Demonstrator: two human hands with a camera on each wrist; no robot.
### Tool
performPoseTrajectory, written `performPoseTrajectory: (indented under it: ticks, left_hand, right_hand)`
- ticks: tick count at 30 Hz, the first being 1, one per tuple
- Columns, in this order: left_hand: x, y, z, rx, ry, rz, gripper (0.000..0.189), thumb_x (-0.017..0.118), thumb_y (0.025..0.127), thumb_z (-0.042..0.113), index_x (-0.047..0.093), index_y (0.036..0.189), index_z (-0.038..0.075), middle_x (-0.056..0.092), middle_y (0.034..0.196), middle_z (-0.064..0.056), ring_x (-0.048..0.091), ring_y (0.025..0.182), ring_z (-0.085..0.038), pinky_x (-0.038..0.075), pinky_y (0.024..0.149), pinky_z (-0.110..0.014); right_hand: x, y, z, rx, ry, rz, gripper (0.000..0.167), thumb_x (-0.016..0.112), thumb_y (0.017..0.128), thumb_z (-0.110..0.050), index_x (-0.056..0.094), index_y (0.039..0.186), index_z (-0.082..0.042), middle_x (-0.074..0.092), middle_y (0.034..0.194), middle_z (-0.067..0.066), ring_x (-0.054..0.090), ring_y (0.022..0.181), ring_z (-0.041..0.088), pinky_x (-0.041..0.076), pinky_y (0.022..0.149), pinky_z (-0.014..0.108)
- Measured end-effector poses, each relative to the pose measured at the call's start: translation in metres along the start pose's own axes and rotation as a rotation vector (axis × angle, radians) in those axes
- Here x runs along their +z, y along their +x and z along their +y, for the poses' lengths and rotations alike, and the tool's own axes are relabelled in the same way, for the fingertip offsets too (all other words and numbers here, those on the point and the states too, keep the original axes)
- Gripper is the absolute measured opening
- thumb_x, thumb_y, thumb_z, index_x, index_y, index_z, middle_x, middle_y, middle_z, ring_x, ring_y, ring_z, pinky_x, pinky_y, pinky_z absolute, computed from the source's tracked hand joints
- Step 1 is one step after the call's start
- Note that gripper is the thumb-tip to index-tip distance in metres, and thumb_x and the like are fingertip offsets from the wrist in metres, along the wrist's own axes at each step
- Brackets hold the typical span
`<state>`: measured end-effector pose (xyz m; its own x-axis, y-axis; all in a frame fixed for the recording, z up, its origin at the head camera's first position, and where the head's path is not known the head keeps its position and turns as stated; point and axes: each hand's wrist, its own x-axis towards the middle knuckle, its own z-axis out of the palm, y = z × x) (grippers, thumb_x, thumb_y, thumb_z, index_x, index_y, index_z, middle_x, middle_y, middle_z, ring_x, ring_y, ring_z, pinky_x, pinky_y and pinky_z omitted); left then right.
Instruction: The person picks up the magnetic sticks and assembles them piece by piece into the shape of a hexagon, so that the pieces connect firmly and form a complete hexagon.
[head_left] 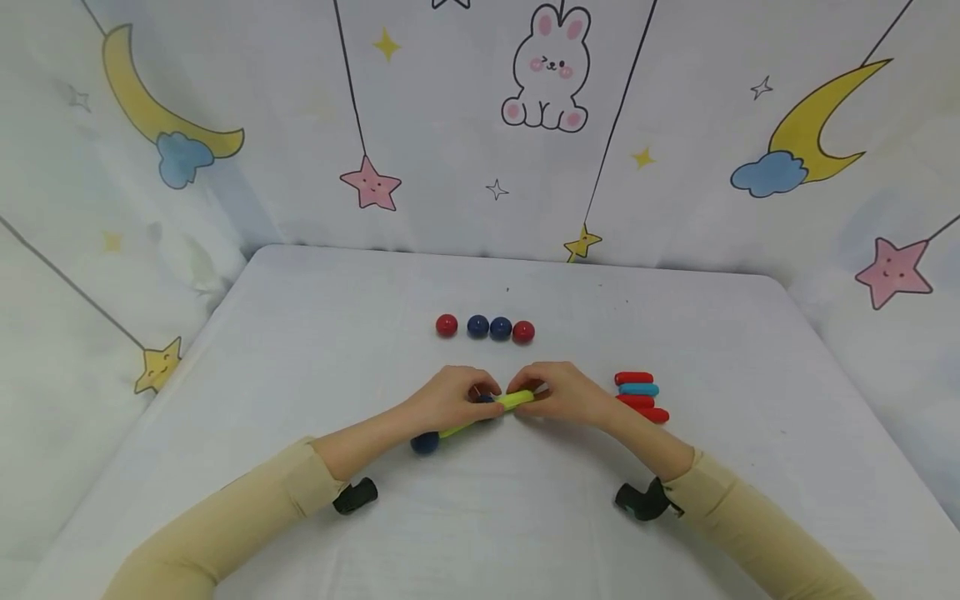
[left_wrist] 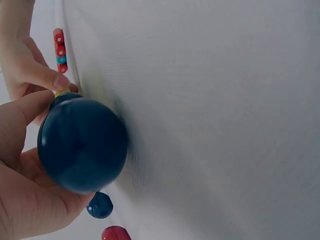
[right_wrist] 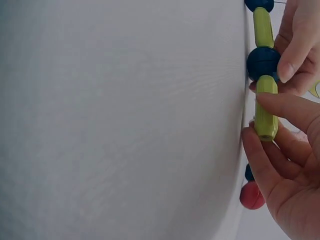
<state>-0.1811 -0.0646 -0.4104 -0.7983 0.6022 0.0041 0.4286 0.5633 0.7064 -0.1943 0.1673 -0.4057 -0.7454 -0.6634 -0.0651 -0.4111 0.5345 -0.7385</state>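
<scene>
So the table (head_left: 300, 333) is all white cloth, with a few dark flecks toward its far edge, and behind it hangs a white backdrop (head_left: 450, 100) printed with moons, clouds, stars and one winking bunny.

Count time: six balls, six sticks. Four balls sit in a row nearest the table's far edge, two blue (head_left: 477, 326) between two red (head_left: 447, 325). Four loose sticks lie side by side toward the right edge: three red (head_left: 636, 402), one light blue (head_left: 639, 389). The rest make up a chain mid-table, slanting up toward the far right corner: end ball (head_left: 425, 442), near stick (head_left: 456, 430), middle ball (head_left: 486, 400), far stick (head_left: 516, 400). Both of those balls are dark blue, both sticks yellow-green.

The left hand (head_left: 453, 398) grips the middle ball, and the right hand (head_left: 562, 393) pinches the far stick between thumb and fingers. Beige sleeves (head_left: 255, 500) on both arms.

From the head, fingers cover most of that middle ball; the right wrist cam shows it properly, seam included, plus the ridges on the far stick. On the left wrist cam the end ball blocks most of the chain, but you get pale dots on the loose sticks' ends.
</scene>
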Motion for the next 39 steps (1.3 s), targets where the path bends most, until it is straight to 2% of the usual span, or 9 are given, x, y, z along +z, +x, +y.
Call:
performPoseTrajectory:
  ticks: [7, 9, 11, 14, 16, 22, 27, 33, 39]
  left_hand:
    - [0.002, 0.003, 0.002, -0.008, 0.014, 0.003, 0.019, 0.073, 0.088, 0.026, 0.073, 0.099, 0.01, 0.069, 0.088, 0.006, 0.057, 0.08, -0.009, 0.047, 0.075, -0.025]
    - [0.002, 0.002, 0.002, -0.018, 0.013, -0.001, 0.019, 0.073, 0.088, 0.026, 0.073, 0.099, 0.01, 0.069, 0.087, 0.006, 0.057, 0.08, -0.01, 0.047, 0.076, -0.025]
    - [0.002, 0.001, 0.001, -0.027, 0.016, -0.003, 0.019, 0.073, 0.088, 0.026, 0.073, 0.1, 0.011, 0.068, 0.088, 0.006, 0.057, 0.08, -0.009, 0.047, 0.076, -0.025]
    - [0.001, 0.0, 0.001, -0.035, 0.014, -0.001, 0.019, 0.073, 0.089, 0.026, 0.073, 0.1, 0.011, 0.068, 0.089, 0.006, 0.056, 0.08, -0.009, 0.047, 0.076, -0.025]
    - [0.0, -0.001, 0.001, -0.03, 0.009, 0.002, 0.019, 0.073, 0.089, 0.025, 0.073, 0.1, 0.011, 0.068, 0.09, 0.006, 0.056, 0.08, -0.01, 0.047, 0.075, -0.025]
    - [0.001, -0.003, 0.0, -0.011, 0.005, 0.005, 0.019, 0.073, 0.089, 0.025, 0.073, 0.1, 0.01, 0.068, 0.09, 0.005, 0.055, 0.079, -0.009, 0.047, 0.073, -0.024]
    - [0.002, -0.004, 0.0, -0.009, 0.012, 0.007, 0.019, 0.073, 0.088, 0.025, 0.073, 0.101, 0.01, 0.068, 0.09, 0.005, 0.055, 0.079, -0.009, 0.046, 0.073, -0.024]
    - [0.001, -0.006, 0.001, -0.012, 0.008, 0.01, 0.018, 0.073, 0.089, 0.025, 0.073, 0.1, 0.011, 0.068, 0.09, 0.006, 0.054, 0.079, -0.009, 0.046, 0.073, -0.024]
    - [-0.002, -0.01, -0.002, -0.027, -0.002, 0.015, 0.019, 0.073, 0.089, 0.025, 0.073, 0.102, 0.011, 0.068, 0.092, 0.005, 0.055, 0.081, -0.01, 0.047, 0.075, -0.025]
  right_hand:
    - [-0.003, 0.004, 0.001, 0.011, -0.012, 0.007, 0.022, 0.073, 0.089, -0.018, 0.067, 0.109, -0.012, 0.066, 0.1, -0.004, 0.06, 0.093, 0.015, 0.053, 0.082, 0.027]
    - [-0.008, 0.007, 0.003, 0.027, -0.031, 0.071, 0.021, 0.073, 0.089, -0.021, 0.068, 0.108, -0.012, 0.066, 0.099, -0.004, 0.06, 0.092, 0.014, 0.053, 0.083, 0.029]
    - [-0.014, 0.011, 0.005, 0.052, -0.058, 0.175, 0.022, 0.072, 0.09, -0.021, 0.068, 0.109, -0.011, 0.066, 0.101, -0.002, 0.059, 0.093, 0.016, 0.053, 0.085, 0.032]
    - [-0.024, 0.019, 0.009, 0.096, -0.093, 0.318, 0.029, 0.071, 0.09, -0.017, 0.065, 0.116, -0.006, 0.064, 0.111, 0.007, 0.06, 0.099, 0.022, 0.053, 0.087, 0.038]
    - [-0.03, 0.025, 0.012, 0.128, -0.121, 0.353, 0.035, 0.071, 0.09, -0.015, 0.061, 0.122, -0.004, 0.062, 0.118, 0.011, 0.059, 0.103, 0.026, 0.052, 0.086, 0.041]
    - [-0.036, 0.045, 0.02, 0.2, -0.155, 0.29, 0.049, 0.073, 0.088, -0.018, 0.055, 0.13, -0.001, 0.059, 0.123, 0.015, 0.058, 0.105, 0.028, 0.051, 0.085, 0.039]
    - [-0.036, 0.055, 0.022, 0.217, -0.181, 0.253, 0.045, 0.074, 0.087, -0.018, 0.059, 0.126, -0.001, 0.062, 0.115, 0.016, 0.06, 0.099, 0.027, 0.052, 0.079, 0.036]
    - [-0.037, 0.051, 0.025, 0.258, -0.148, 0.243, 0.042, 0.075, 0.086, -0.018, 0.062, 0.123, -0.004, 0.063, 0.115, 0.014, 0.061, 0.103, 0.027, 0.053, 0.077, 0.034]
    - [-0.034, 0.035, 0.022, 0.315, -0.081, 0.199, 0.046, 0.077, 0.084, -0.024, 0.062, 0.126, -0.011, 0.063, 0.114, 0.009, 0.056, 0.108, 0.027, 0.05, 0.085, 0.039]
